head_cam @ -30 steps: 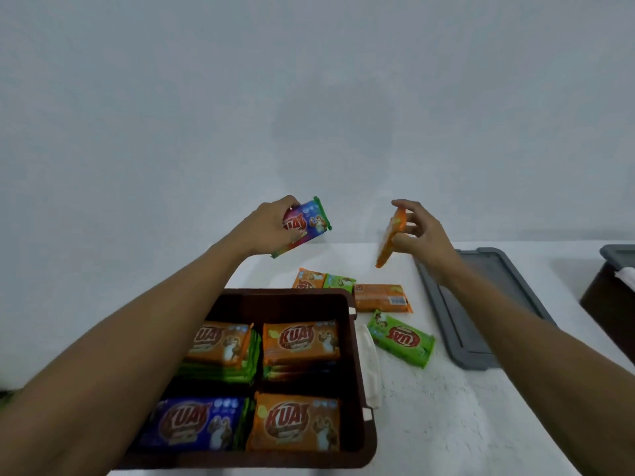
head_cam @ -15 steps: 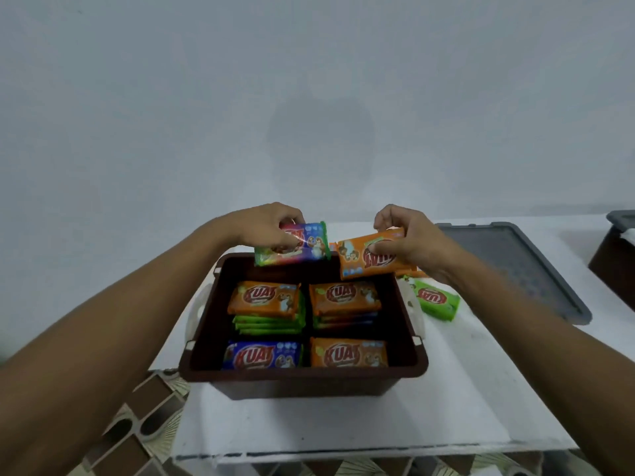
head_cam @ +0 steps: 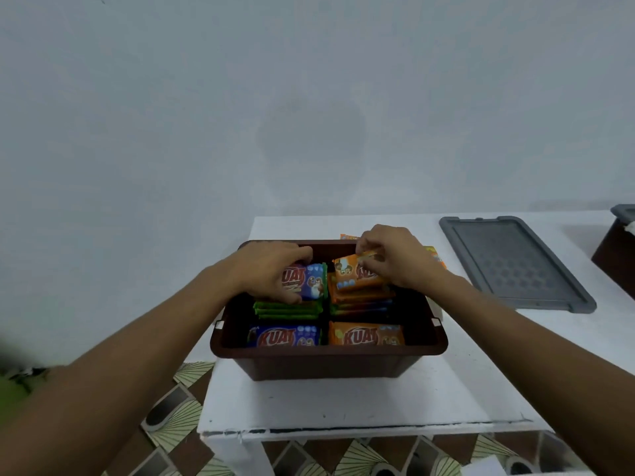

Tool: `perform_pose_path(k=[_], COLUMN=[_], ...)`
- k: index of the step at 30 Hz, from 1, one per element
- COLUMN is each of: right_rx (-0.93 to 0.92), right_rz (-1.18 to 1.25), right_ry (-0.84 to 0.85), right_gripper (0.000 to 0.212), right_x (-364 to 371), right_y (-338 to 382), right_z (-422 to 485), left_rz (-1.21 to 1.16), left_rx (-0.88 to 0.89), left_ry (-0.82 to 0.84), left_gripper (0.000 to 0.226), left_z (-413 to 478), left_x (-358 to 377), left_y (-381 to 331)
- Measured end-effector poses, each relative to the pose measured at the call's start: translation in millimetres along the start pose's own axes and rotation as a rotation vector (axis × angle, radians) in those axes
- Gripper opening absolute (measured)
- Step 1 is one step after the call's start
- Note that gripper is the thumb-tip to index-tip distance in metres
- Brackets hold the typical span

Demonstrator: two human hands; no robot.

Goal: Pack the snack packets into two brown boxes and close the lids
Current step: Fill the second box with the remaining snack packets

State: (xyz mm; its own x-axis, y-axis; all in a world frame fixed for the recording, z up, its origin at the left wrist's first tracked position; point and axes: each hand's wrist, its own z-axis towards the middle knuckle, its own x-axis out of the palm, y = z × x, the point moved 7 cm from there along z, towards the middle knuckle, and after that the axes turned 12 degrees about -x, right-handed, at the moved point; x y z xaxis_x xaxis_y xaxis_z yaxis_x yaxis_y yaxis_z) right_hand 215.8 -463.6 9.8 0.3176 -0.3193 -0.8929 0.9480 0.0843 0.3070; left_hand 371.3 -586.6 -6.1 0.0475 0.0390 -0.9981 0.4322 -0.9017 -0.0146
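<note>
snack packets are going into the brown box [head_cam: 330, 353]: my left hand [head_cam: 271, 269] is pinching a blue packet [head_cam: 311, 281], my right hand [head_cam: 398, 264] an orange packet [head_cam: 352, 274], fingers [head_cam: 372, 269] curled, stacks just beneath. next, i am guessing, both need releasing flat.

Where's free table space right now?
Free: bare table in front of the brown box to the near edge; strip between box and grey lid. Crowded: box's far half, left hand gripping blue packet, right hand orange packet; loose packets behind.
</note>
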Motion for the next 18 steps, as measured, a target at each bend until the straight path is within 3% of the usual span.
perform_pose_path(k=[4,7,12,18], right_rx=[-0.088,-0.109,-0.075,-0.075], right_rz=[-0.154,-0.174,-0.238,-0.3], right_ry=[0.144,0.218,0.348,0.358], right_gripper=[0.018,0.022,0.045,0.051], right_x=[15.0,15.1,21.5,23.9], right_y=[6.0,12.3,10.6,11.1], right_z=[-8.2,-8.2,-9.9,-9.4], left_rz=[0.117,0.137,0.095,0.044], left_rx=[0.045,0.089,0.069,0.037], left_ry=[-0.129,-0.215,-0.137,-0.115], left_gripper=[0.068,0.06,0.066,0.064], left_z=[-6.2,-9.5,-7.2,-4.9], left_x=[-0.5,-3.0,2.5,4.4], left_y=[-0.5,-4.1,-5.0,-1.7])
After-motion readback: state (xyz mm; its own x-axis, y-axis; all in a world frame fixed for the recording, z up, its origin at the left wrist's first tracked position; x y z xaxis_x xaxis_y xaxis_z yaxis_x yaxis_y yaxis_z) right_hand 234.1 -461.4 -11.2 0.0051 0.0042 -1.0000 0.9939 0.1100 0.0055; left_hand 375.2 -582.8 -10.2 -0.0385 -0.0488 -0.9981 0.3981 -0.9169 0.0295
